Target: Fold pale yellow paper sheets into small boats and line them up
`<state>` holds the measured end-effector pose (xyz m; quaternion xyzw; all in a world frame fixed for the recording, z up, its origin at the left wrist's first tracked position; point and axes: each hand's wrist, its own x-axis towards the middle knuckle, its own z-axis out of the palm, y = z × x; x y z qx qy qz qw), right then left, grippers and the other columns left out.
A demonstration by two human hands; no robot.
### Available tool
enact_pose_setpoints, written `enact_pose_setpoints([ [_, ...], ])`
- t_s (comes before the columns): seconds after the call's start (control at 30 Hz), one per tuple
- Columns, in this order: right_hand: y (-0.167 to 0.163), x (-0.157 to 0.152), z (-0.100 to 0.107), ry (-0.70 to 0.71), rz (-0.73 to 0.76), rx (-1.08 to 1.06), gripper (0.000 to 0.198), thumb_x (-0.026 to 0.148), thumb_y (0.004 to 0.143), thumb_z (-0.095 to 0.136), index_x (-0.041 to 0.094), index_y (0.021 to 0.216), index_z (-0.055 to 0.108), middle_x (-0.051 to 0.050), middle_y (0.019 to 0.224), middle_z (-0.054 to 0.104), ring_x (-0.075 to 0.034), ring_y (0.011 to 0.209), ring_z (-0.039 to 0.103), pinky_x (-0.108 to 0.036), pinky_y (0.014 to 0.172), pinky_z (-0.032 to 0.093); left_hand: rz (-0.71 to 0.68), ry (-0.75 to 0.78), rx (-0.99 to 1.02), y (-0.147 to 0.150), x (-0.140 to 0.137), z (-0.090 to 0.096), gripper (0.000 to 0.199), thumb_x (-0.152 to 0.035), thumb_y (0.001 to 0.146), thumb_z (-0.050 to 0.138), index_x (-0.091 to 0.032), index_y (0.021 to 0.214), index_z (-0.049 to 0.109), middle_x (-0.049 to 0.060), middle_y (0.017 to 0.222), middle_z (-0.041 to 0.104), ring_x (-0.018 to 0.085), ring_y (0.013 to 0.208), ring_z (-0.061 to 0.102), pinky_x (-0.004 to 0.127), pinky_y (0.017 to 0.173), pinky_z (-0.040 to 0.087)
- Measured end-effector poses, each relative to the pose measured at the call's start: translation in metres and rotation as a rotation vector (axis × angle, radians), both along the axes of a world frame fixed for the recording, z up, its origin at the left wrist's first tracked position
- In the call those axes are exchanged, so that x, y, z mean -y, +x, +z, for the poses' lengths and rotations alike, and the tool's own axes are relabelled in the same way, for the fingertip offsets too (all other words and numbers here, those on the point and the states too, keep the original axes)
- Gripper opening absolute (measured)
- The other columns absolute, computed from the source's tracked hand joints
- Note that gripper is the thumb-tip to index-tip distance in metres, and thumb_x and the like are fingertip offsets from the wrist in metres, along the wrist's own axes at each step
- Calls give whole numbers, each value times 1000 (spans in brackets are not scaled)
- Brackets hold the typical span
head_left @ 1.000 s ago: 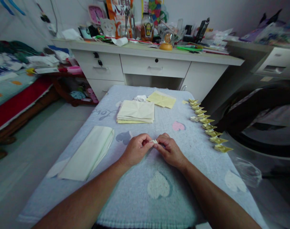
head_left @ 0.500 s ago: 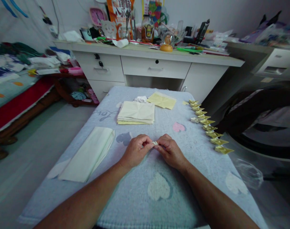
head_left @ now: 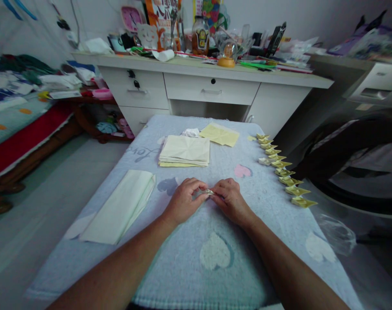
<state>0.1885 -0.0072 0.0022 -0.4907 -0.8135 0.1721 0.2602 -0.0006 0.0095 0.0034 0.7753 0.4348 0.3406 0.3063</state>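
Between my two hands is a small folded piece of pale paper [head_left: 210, 192], mostly covered by fingers. My left hand [head_left: 186, 200] pinches its left end with thumb and forefinger. The right end is pinched by my right hand [head_left: 232, 200], fingers closed. Beyond them lies a stack of creased cream paper sheets [head_left: 184, 150], with yellow sheets [head_left: 220, 134] behind it. A row of folded yellow paper boats [head_left: 292, 190] runs along the table's right side. To the left rests a long folded pale sheet [head_left: 120, 206].
A blue cloth with hearts [head_left: 176, 267] covers the table. Behind it stands a white desk [head_left: 211, 88] crowded with jars and clutter. A washing machine [head_left: 360, 150] is at the right, a bed [head_left: 28, 129] at the left. A clear plastic bag [head_left: 336, 234] hangs by the right edge.
Both hands stay together at the same spot, their fingers shifted slightly on the folded paper. The paper now shows a little differently between the fingertips. The view has moved very slightly.
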Motion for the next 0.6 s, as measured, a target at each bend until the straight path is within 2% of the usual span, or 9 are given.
enact_pose_setpoints([
  [0.1,-1,2,1,-17,-43,49,17,26,88,61,24,102,69,-6,95,63,-21,93,47,-37,84,32,-20,4,-48,0,-2,-1,8,-18,79,65,-20,87,65,1,85,64,16,84,57,27,73,45],
  [0.27,-2,5,5,-20,-50,23,26,25,83,64,20,109,64,-8,100,60,-24,95,46,-39,84,34,-21,7,-106,0,-2,-1,12,-16,78,65,-21,89,65,1,87,65,17,86,57,28,74,45],
  [0.43,-5,4,5,-8,-82,-98,10,19,86,58,19,95,63,-5,89,62,-21,89,49,-36,82,35,-33,20,-135,-1,-1,-2,19,-18,75,69,-21,93,64,1,91,65,18,90,57,29,77,45],
  [0.53,-7,2,1,-6,-81,-104,7,16,86,57,19,88,63,-3,83,63,-19,85,51,-36,81,35,-18,13,-121,-2,-1,-3,31,-19,72,73,-21,102,63,1,94,65,18,91,58,29,76,46],
  [0.6,-7,1,0,-4,-75,-99,7,16,87,57,20,86,63,-3,82,63,-19,84,51,-35,81,35,-23,9,-103,-2,-1,-3,29,-21,73,72,-22,100,64,1,94,64,18,92,58,28,76,46],
])
